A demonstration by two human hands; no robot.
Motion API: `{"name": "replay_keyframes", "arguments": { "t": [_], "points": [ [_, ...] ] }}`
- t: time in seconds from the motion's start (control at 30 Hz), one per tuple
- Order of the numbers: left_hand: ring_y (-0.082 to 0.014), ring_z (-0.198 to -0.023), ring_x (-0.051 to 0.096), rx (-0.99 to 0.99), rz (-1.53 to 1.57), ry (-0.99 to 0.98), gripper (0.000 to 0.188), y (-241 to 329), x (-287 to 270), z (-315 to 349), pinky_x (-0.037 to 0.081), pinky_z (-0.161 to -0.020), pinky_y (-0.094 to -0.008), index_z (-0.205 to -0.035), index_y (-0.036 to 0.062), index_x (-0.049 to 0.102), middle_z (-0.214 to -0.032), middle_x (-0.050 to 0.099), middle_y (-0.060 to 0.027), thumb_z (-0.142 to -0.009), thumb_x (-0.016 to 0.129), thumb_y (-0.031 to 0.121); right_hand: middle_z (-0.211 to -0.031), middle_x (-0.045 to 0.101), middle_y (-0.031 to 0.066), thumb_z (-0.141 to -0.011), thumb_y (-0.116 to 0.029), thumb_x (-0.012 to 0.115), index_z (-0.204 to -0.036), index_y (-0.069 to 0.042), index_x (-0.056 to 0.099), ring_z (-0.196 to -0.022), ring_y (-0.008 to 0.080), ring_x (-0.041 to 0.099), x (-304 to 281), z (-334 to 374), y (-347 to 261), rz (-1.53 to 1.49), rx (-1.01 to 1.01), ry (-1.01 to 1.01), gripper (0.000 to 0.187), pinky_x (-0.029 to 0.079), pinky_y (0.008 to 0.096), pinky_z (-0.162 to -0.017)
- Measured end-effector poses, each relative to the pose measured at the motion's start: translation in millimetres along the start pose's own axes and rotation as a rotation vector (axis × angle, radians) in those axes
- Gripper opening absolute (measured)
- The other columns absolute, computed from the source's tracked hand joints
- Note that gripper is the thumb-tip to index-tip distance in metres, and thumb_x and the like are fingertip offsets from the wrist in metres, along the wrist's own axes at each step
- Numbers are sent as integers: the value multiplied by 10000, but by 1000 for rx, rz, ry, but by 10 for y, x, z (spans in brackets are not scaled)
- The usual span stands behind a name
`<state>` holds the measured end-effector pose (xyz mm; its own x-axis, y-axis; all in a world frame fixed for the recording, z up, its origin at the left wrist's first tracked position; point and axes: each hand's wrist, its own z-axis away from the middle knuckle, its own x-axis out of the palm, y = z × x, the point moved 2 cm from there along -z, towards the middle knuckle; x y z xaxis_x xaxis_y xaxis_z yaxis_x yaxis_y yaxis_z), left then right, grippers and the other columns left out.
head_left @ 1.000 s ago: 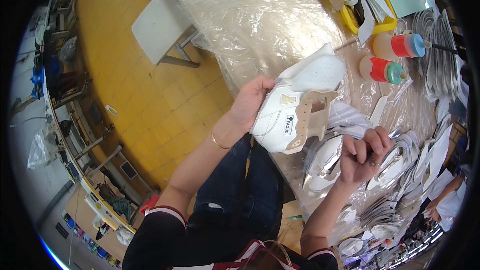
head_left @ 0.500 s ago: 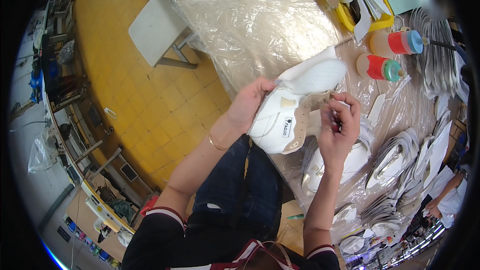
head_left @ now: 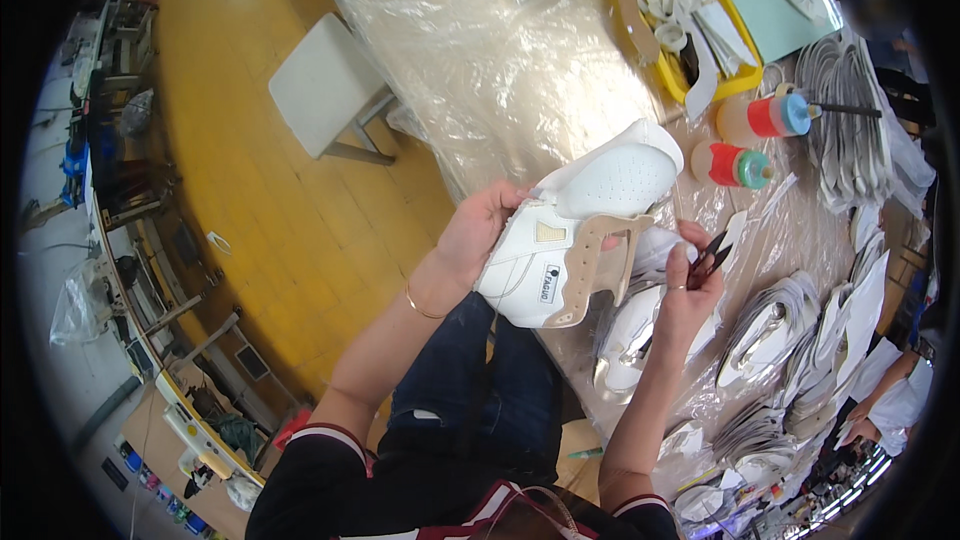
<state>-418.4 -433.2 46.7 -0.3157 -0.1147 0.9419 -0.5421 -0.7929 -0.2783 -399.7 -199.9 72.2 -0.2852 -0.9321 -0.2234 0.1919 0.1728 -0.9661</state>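
Note:
My left hand (head_left: pixel 478 235) is closed on the back edge of a white shoe upper (head_left: pixel 525 265), which has beige eyelet trim and a padded white tongue standing up. The upper is held in the air over the table's near edge. To its right, apart from it, my right hand (head_left: pixel 692 285) is closed around small black snips (head_left: pixel 712 252) whose tips point up and away. Behind and below that hand lie more white uppers (head_left: pixel 632 340) on the plastic-covered table (head_left: pixel 500 70).
Two squeeze bottles, one blue-capped (head_left: pixel 770 117) and one green-capped (head_left: pixel 735 165), lie beyond my right hand. A yellow tray (head_left: pixel 745 85) holds scraps and a tape roll. Stacks of uppers (head_left: pixel 770 330) line the right. A grey stool (head_left: pixel 325 80) stands left of the table. Another person's arm (head_left: pixel 885 400) shows far right.
My right hand has moved off the upper's trim to the right, and the black snips now show in it. The upper has shifted slightly left and down, still in my left hand.

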Motion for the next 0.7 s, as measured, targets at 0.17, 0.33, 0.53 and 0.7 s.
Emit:
{"name": "replay_keyframes", "arguments": {
  "t": [0.17, 0.33, 0.53, 0.7],
  "points": [
    [-267, -1053, 638, 88, -214, 37, 438, 142, 491, 257, 514, -949, -374, -1289, -89, 460, -1198, 607, -200, -924, 358, 131, -1037, 565, 2, -756, -24, 760, -911, -30, 672, -605, 15, 372, 307, 203, -702, 24, -90, -140, 179, 293, 156, -540],
    [-252, -1143, 593, 281, -452, -3, 527, 401, 1043, 817, 475, -999, -363, -1406, -70, 358, -1308, 547, -189, -925, 361, 146, -951, 545, 19, -774, -4, 749, -926, 0, 696, -694, 62, 447, 1142, 443, -1418, 18, -195, -313, 161, 345, 195, -581],
    [-262, -1162, 578, 517, -302, -245, 512, 1287, 1417, 1901, 450, -1028, -374, -1388, -63, 384, -1303, 551, -190, -918, 359, 138, -922, 536, 37, -842, -8, 697, -913, 15, 662, -685, 82, 451, 2561, 874, -2068, 50, -419, -436, 83, 360, 211, -580],
    [-253, -1106, 598, 614, -389, -159, 425, 2665, 1601, 3187, 461, -1008, -369, -1281, -63, 478, -1191, 615, -165, -923, 378, 142, -1034, 544, 34, -977, -122, 530, -890, -13, 581, -713, 41, 420, 4028, 1338, -2432, -764, 72, -669, 149, 343, 184, -649]
  ]
}}
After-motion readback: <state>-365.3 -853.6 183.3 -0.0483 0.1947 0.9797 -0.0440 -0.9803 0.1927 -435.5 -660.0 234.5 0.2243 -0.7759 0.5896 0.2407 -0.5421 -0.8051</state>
